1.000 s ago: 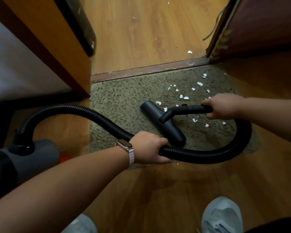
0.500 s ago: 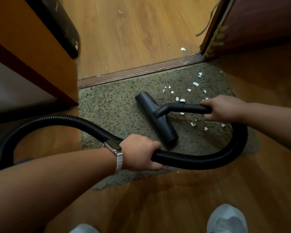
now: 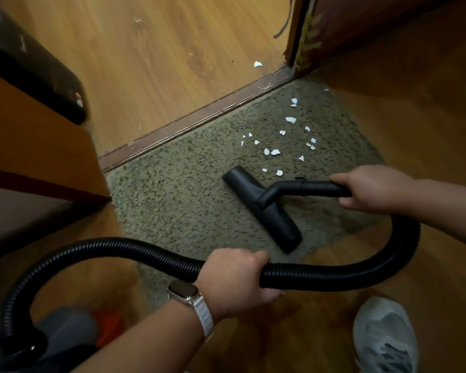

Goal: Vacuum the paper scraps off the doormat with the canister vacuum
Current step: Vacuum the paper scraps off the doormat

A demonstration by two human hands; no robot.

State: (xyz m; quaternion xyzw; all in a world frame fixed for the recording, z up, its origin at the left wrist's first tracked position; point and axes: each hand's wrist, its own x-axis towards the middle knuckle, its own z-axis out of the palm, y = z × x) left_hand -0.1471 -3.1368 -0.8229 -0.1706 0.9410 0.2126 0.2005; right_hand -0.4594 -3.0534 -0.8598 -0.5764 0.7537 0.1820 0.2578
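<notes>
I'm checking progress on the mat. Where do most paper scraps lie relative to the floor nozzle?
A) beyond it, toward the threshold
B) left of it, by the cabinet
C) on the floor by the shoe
A: the paper scraps lie on the doormat beyond the floor nozzle, toward the threshold strip.

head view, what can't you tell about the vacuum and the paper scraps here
Head view only:
- Canister vacuum: blurred and cut off by the bottom left edge.
- Floor nozzle underside: faces the doormat, so whatever lies beneath is hidden.
- Wand: its grip end is covered by the right hand.
</notes>
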